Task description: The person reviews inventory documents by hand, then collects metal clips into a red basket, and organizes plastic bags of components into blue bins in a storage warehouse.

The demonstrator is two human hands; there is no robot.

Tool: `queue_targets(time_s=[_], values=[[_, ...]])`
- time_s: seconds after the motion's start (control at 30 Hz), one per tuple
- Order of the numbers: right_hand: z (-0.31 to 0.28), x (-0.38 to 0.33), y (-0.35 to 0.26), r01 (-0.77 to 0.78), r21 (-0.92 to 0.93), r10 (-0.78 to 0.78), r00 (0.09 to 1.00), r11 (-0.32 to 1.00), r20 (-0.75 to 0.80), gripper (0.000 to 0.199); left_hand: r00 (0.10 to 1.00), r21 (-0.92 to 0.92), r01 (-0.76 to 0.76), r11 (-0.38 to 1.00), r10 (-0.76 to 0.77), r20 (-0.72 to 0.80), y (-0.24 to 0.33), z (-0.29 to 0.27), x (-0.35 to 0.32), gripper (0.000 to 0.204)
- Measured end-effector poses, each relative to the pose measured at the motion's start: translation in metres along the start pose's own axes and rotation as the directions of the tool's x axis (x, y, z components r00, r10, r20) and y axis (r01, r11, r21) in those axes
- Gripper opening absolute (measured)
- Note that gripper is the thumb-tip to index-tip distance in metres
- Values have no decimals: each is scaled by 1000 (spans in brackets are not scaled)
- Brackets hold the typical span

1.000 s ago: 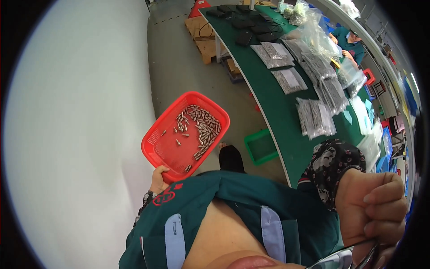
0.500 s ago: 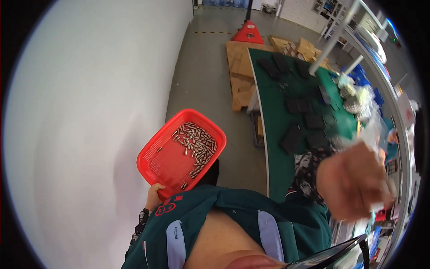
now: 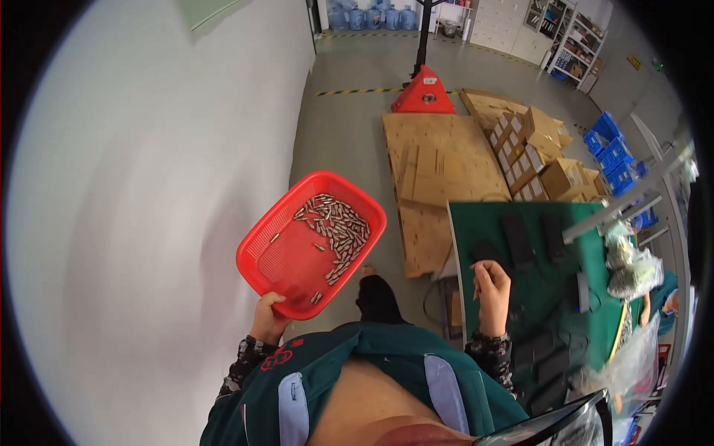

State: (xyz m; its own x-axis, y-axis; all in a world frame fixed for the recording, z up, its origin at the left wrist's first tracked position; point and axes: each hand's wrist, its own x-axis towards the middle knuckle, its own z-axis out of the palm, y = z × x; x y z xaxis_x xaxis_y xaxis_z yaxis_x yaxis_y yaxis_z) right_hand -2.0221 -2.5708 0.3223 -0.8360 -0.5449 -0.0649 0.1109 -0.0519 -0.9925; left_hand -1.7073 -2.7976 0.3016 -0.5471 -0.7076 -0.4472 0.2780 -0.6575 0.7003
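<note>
While the left hand (image 3: 270,318) grips one basket (image 3: 297,262), the right (image 3: 492,296) hovers.

We see red basket (image 3: 294,271), silvery metal pieces (image 3: 346,238), green surface (image 3: 476,223), black-and-pale patterned cuffs (image 3: 244,364), blue bins (image 3: 616,157), yellow-black striped floor tape (image 3: 357,91).

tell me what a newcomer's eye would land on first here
Most likely the bright red basket left of centre, held at its near edge by the person's left grip, with small metal parts gathered mostly toward its right side. Next might be the red triangular equipment near the top middle, just beyond a wooden pallet, then the green table at right with its dark objects.
</note>
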Motion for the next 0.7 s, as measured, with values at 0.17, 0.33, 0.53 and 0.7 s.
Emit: queue_targets(time_s=[0.17,0.33,0.53,0.7], values=[[132,257,24,-22,-1,22,999,1000,46,11,998,-43,54,998,-54,11,89,42,241,53],[368,566,-17,-77,20,57,860,997,508,13,997,-64,-19,998,14,-75,255,86,500,49],[615,954,-49,248,-215,-29,716,945,697,14,975,-104,-52,993,28,-219,495,162,836,40],[733,1279,49,257,-580,66,877,773,476,19,991,-34,50,998,-53,-124,707,223,1175,36]])
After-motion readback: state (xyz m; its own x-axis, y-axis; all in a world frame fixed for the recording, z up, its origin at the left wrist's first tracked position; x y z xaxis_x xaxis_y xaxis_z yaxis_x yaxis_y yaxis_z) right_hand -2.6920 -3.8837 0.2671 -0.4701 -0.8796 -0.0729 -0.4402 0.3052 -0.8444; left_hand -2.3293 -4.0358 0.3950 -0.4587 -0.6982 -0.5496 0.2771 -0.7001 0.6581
